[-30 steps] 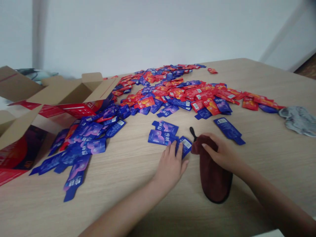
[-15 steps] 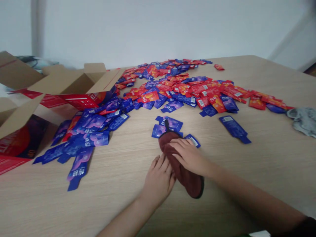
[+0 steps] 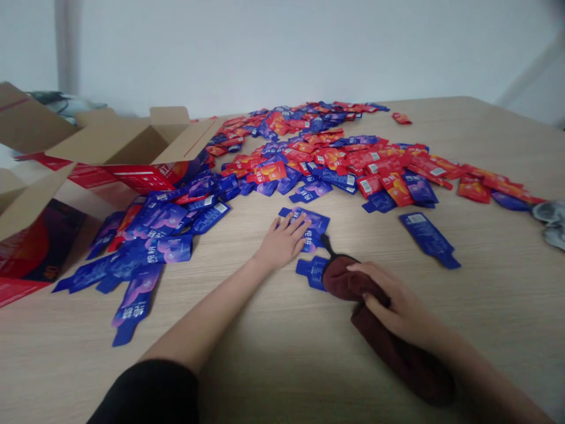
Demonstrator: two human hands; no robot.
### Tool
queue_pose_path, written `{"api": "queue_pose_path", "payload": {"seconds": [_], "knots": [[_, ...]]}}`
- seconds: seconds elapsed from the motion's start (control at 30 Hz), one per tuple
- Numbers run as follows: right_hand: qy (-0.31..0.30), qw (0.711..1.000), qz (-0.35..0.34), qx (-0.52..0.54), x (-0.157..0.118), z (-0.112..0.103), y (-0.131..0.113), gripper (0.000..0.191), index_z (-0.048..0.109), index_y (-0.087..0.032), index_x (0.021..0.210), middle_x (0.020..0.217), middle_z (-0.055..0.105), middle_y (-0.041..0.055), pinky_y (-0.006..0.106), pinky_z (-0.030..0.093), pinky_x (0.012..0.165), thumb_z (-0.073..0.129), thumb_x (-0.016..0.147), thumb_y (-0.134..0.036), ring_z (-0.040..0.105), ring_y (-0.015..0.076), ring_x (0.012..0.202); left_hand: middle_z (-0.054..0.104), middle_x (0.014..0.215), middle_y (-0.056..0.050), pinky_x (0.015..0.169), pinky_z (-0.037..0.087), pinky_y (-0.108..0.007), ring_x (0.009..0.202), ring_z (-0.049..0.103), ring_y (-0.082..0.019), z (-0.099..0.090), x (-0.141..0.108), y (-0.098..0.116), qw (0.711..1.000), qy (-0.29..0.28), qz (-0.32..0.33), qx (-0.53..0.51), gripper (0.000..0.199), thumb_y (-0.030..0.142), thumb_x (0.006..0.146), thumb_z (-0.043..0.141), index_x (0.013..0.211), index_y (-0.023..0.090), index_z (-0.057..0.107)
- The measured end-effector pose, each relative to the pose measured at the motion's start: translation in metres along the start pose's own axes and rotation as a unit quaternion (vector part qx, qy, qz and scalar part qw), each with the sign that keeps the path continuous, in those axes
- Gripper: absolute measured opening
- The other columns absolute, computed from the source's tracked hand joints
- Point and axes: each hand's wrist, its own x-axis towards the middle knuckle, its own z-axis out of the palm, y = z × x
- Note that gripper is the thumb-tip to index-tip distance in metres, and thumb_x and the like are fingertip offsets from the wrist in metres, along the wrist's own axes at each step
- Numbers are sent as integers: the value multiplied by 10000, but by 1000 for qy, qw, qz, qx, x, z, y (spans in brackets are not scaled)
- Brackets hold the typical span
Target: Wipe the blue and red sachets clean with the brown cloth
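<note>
Reaches the left hand (image 3: 282, 243) farther forward than in the earlier frame, away from the side of the maroon cloth (image 3: 344, 280) and onto two overlapping blue packets (image 3: 316, 221). Has also shifted the maroon cloth to the right and closer with the right hand (image 3: 399, 301), leaving its near end blurred.

Works over a broad, pale wood-grain tabletop (image 3: 247, 330). Faces two open cardboard boxes on the left, one farther back (image 3: 132, 138), one nearer (image 3: 37, 241), both red and dark outside and brown inside. Has a long, uneven spread of red and blue packets (image 3: 375, 158) across the far part, running into a mostly blue pile (image 3: 164, 221) just beside the boxes.

Holds the maroon cloth near the middle front, bunched between the right fingers and thumb, with its black loop (image 3: 326, 244) pointing toward the overlapping packets. Keeps the left fingers slightly apart, laid flat on those packets without gripping. Has a single blue packet (image 3: 312, 271) partly covered by the cloth's edge, another (image 3: 429, 240) lying alone right of the cloth, a grey cloth (image 3: 554, 222) at the right edge, and a small red packet (image 3: 401, 118) apart at the back.
</note>
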Motion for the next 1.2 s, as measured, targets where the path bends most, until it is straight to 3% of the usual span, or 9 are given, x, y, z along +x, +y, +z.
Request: {"api": "queue_pose_path", "payload": {"seconds": [0.17,0.37,0.47,0.57,0.67,0.77,0.97,1.1,1.2], "knots": [[-14,998,-37,-40,9,16,-4,546,527,-242,1292,1375,526,94,472,407,1059,474,778,-67,488,243,1267,327,1570,-28,1124,271,-548,1442,274,-298,25,41,-35,999,19,-51,0,496,372,1009,297,1490,263,351],[-77,996,-43,-2,24,10,-7,557,560,-238,1241,1320,570,82,505,373,1074,489,722,-48,509,242,1231,367,1549,-67,1136,222,-594,1423,304,-319,22,76,-51,996,46,-73,-10,490,344,1003,305,1467,215,396],[-82,995,-44,34,26,6,-6,556,563,-237,1224,1292,579,82,478,399,1056,491,709,-42,510,244,1227,397,1527,-94,1177,184,-518,1443,264,-276,6,53,-33,995,77,-57,-16,474,273,987,324,1429,144,437],[-19,997,-18,67,25,-4,-7,511,551,-254,1215,1213,611,66,416,471,980,480,749,-54,572,221,1144,551,1377,-110,1121,319,-459,1351,410,-255,-19,1,-2,991,111,43,-62,440,184,922,405,1345,136,515],[128,990,48,48,28,-20,-12,390,538,-272,1190,1083,649,39,373,526,861,496,825,-141,637,208,993,538,1400,-80,1108,341,-458,1367,391,-249,-35,-55,24,985,39,133,-99,431,161,903,432,1323,167,525],[238,966,95,-44,35,-29,-12,332,543,-262,1180,1067,643,53,407,515,875,539,849,-246,633,235,981,445,1496,-67,1130,313,-486,1418,314,-266,-28,-89,36,990,-17,102,-96,502,164,902,457,1403,169,445],[113,960,94,-238,35,-2,18,469,521,-218,1261,1245,577,139,553,443,950,586,842,-419,537,354,1154,447,1496,-61,1175,246,-499,1424,304,-269,0,-104,50,994,-28,32,-104,488,231,966,409,1451,174,389],[74,975,73,-195,29,-4,36,448,475,-226,1292,1285,577,118,552,418,996,547,860,-322,523,332,1198,487,1457,-68,1172,244,-520,1414,320,-301,-1,-108,57,994,-21,35,-106,482,282,977,406,1452,205,400],[135,978,110,-118,31,-22,33,426,464,-227,1272,1215,598,120,515,452,974,540,859,-297,577,304,1139,468,1471,-70,1171,249,-524,1423,306,-310,-1,-110,58,994,-14,38,-104,483,271,976,406,1454,205,392]]}}
